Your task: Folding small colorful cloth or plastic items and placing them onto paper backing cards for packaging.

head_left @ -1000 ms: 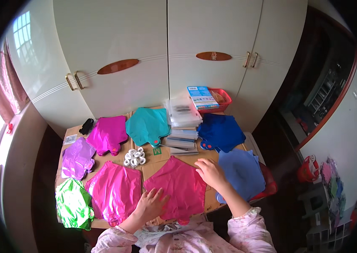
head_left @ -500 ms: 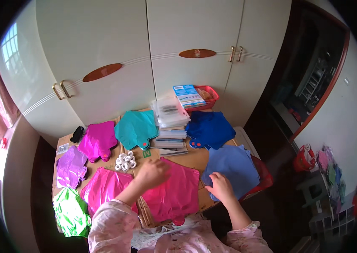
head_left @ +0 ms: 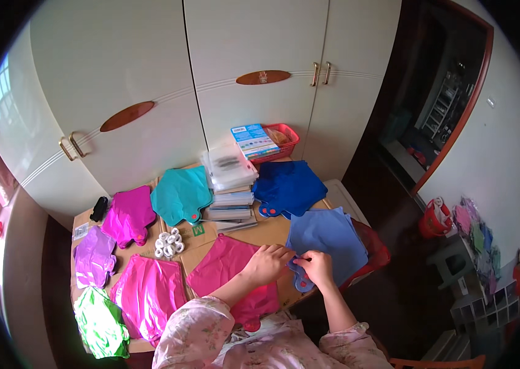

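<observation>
Flat, thin coloured pieces with rounded tabs and red dots lie in stacks on cardboard. On the right is the light blue stack (head_left: 332,237); its tab hangs near the table's front edge. My right hand (head_left: 317,269) pinches the blue piece just above that tab. Close against it, my left hand (head_left: 267,264) reaches across the dark pink stack (head_left: 220,261), fingertips drawn together at the blue stack's left edge. What the left fingers hold, if anything, is too small to make out.
Purple, bright green, magenta and teal stacks (head_left: 181,194) lie leftward, near white rings (head_left: 169,243). Behind are a dark blue stack (head_left: 290,187), piled cards (head_left: 230,206) under a clear plastic packet (head_left: 229,169), and a red basket (head_left: 284,141). A cabinet (head_left: 149,55) borders the table's back.
My left hand has moved right, from above the dark pink stack to beside my right hand. The right hand has closed on the blue piece near its tab. The view has shifted.
</observation>
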